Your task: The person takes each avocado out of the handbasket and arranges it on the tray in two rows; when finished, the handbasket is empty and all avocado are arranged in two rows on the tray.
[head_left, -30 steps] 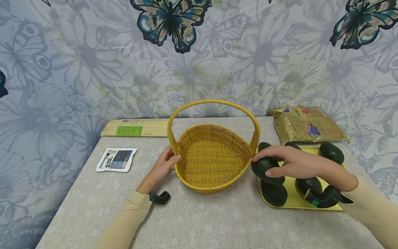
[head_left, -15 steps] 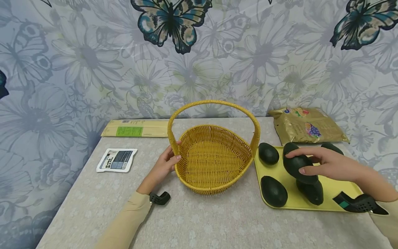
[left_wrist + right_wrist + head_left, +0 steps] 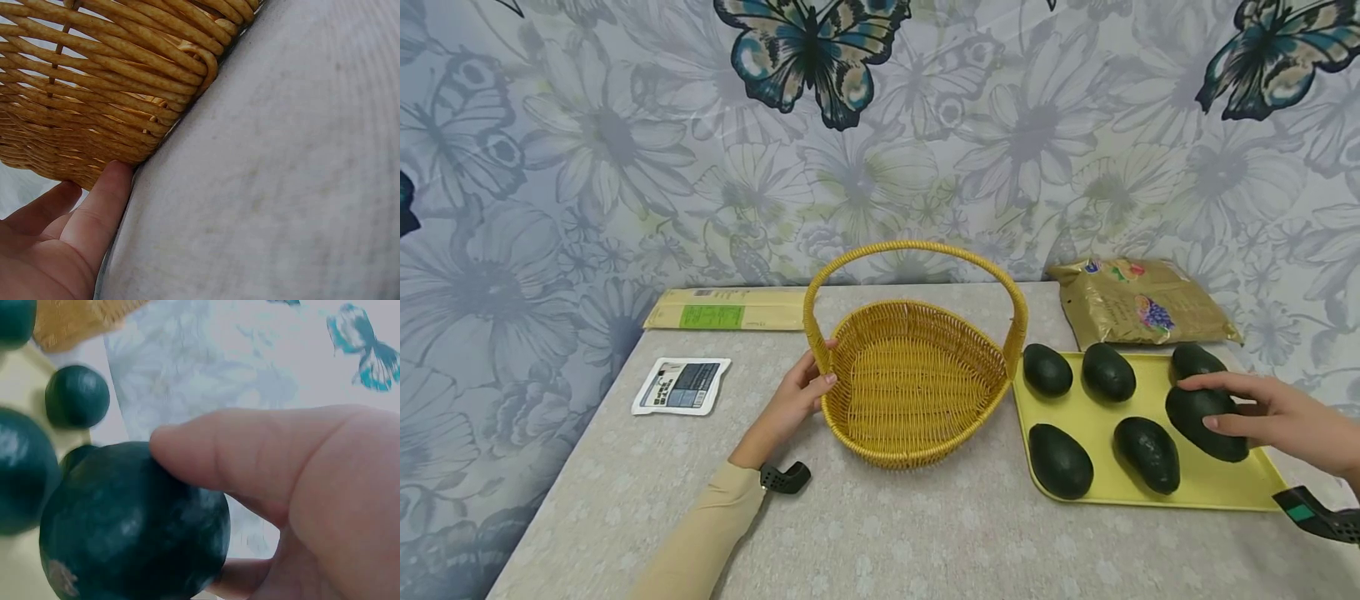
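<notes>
A yellow wicker basket (image 3: 917, 392) with an arched handle stands mid-table. My left hand (image 3: 792, 396) rests at its left side, thumb and fingers beside the handle's base. In the left wrist view, straight fingers (image 3: 100, 215) touch the woven outer wall (image 3: 94, 106). My right hand (image 3: 1273, 417) holds a dark green avocado (image 3: 1202, 422) over the right part of a yellow tray (image 3: 1232, 492). Its thumb (image 3: 206, 447) presses on the fruit in the right wrist view. Several more avocados lie on the tray, among them a front-left avocado (image 3: 1060, 462) and a front-middle avocado (image 3: 1147, 454).
Behind the tray lies a gold plastic packet (image 3: 1142, 304). A flat yellow and green package (image 3: 726, 308) lies at the back left, and a white sachet with a dark label (image 3: 681, 386) sits nearer. A butterfly-patterned backdrop (image 3: 880, 167) rises behind the table.
My right hand has moved rightward across the tray with the avocado, from beside the basket to the tray's right end, uncovering other avocados. The left hand and the basket stay in place.
</notes>
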### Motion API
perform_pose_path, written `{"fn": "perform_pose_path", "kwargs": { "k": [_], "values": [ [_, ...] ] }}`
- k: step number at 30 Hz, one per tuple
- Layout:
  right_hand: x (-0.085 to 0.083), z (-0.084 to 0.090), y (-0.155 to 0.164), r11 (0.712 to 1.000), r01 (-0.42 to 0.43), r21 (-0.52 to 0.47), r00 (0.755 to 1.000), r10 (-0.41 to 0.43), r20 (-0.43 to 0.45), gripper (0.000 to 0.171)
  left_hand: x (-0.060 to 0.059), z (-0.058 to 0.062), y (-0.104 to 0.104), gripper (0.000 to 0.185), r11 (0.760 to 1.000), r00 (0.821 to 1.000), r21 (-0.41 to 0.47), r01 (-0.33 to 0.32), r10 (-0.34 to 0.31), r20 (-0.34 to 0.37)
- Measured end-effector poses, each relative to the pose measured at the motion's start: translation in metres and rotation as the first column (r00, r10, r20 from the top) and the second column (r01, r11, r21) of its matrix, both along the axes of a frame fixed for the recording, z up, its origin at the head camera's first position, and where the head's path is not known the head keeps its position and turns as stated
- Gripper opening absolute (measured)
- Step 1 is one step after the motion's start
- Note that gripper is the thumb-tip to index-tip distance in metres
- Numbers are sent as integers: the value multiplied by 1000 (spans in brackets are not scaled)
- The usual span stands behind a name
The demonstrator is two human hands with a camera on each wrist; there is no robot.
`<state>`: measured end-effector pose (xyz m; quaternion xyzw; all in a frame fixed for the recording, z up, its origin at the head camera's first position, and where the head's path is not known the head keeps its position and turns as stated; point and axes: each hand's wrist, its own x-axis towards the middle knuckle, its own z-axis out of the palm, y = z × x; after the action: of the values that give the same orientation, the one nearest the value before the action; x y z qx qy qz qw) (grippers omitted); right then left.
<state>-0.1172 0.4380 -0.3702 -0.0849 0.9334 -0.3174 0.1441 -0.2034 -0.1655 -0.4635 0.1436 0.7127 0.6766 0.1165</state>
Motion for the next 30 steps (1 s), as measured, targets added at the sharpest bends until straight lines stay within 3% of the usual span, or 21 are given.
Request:
{"fn": "perform_pose_path", "kwargs": {
  "k": [4, 13, 21, 30],
  "values": [
    [5, -11, 12, 996, 71, 54, 996, -74, 50, 55, 0, 0, 0, 61, 1000, 1000, -3, 4, -4, -6],
    [18, -30, 26, 978, 173, 118, 984, -177, 25, 55, 0, -1, 1, 60, 1000, 1000, 3, 7, -7, 9],
    [24, -48, 35, 969, 192, 155, 980, -198, 24, 61, -1, -1, 1, 61, 1000, 1000, 3, 17, -17, 2],
    [28, -51, 34, 957, 229, 177, 973, -231, -10, 61, -2, -3, -1, 60, 1000, 1000, 2, 12, -12, -7]
  ]
}}
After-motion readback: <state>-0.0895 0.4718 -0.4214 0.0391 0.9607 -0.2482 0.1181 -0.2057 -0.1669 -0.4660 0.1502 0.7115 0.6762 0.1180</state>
